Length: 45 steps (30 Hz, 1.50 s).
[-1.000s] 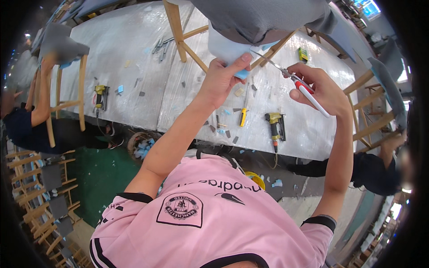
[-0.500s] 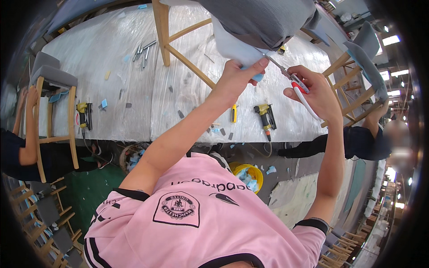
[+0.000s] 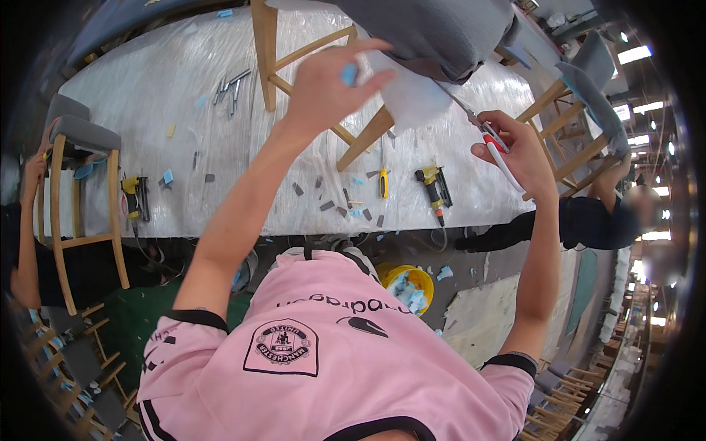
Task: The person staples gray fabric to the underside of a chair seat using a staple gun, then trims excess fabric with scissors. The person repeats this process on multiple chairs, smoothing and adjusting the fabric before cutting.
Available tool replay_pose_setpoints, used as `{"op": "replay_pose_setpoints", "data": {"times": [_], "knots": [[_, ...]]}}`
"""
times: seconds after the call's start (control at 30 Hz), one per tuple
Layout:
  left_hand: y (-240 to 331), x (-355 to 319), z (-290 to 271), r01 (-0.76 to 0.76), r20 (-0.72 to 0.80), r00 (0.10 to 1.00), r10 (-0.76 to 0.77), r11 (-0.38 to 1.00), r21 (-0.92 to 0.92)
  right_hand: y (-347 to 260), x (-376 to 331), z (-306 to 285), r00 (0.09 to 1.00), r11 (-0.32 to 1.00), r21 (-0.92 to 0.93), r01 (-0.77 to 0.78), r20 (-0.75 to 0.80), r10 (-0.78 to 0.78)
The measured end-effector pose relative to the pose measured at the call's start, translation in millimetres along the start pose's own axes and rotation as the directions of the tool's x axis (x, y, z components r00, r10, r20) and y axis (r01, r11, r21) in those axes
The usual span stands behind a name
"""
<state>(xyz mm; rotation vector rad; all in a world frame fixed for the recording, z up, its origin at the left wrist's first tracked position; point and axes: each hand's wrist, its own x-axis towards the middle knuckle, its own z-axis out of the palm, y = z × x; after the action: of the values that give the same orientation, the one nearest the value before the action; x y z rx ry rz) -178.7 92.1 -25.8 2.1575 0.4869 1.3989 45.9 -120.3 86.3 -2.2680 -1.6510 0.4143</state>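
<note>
A wooden-legged chair with a grey upholstered seat (image 3: 441, 33) lies tipped over on the wrapped table, and white wadding (image 3: 415, 99) hangs from its edge. In my right hand (image 3: 515, 147) are scissors (image 3: 494, 138) with red and white handles, their blades pointing at the wadding by the grey cloth. My left hand (image 3: 323, 84) is raised beside the chair's wooden frame, thumb and fingers spread apart and slightly blurred. A small blue foam scrap (image 3: 348, 73) shows against this hand; whether it sticks to the palm or is loose in the air is unclear.
On the table lie a staple gun (image 3: 434, 192), a yellow-handled tool (image 3: 383, 184), metal rods (image 3: 232, 92) and grey scraps. Another staple gun (image 3: 134, 197) rests further left. Below the table edge stands a yellow bucket (image 3: 423, 279) of blue foam. Co-workers handle chairs on both sides.
My left hand has let go of the wadding and swung up and left with its fingers opening. The wadding now hangs free, and another chair leg shows. My right hand still holds the scissors.
</note>
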Motion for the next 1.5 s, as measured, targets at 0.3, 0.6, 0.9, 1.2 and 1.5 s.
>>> {"op": "replay_pose_setpoints", "data": {"times": [0.3, 0.6, 0.9, 1.2, 1.5], "knots": [[-0.7, 69.9, 7.9, -0.560, 0.025, 0.814, 0.581, 0.772, 0.301, -5.2, 1.8, -2.0, 0.998, 0.998, 0.025, -0.060, 0.026, 0.059], [-5.2, 0.5, 31.2, 0.357, -0.116, 0.902, -0.416, 0.869, -0.344, 0.9, -0.9, 3.2, 0.997, 0.997, 0.016, -0.071, 0.021, 0.070], [16.7, -24.7, 79.8, 0.673, 0.583, 0.670, -0.460, 0.045, -0.738, -16.5, -0.5, -4.3, 0.993, 0.994, -0.042, -0.105, 0.053, 0.107], [32.2, -26.5, 82.7, 0.611, 0.483, 0.686, -0.545, 0.070, -0.788, -25.2, 2.0, -5.3, 0.991, 0.996, -0.059, -0.062, 0.111, 0.068], [23.0, -27.6, 78.9, 0.667, 0.506, 0.681, -0.529, 0.162, -0.727, -23.7, 22.3, 5.6, 0.999, 0.984, -0.177, -0.008, 0.029, 0.013]]}}
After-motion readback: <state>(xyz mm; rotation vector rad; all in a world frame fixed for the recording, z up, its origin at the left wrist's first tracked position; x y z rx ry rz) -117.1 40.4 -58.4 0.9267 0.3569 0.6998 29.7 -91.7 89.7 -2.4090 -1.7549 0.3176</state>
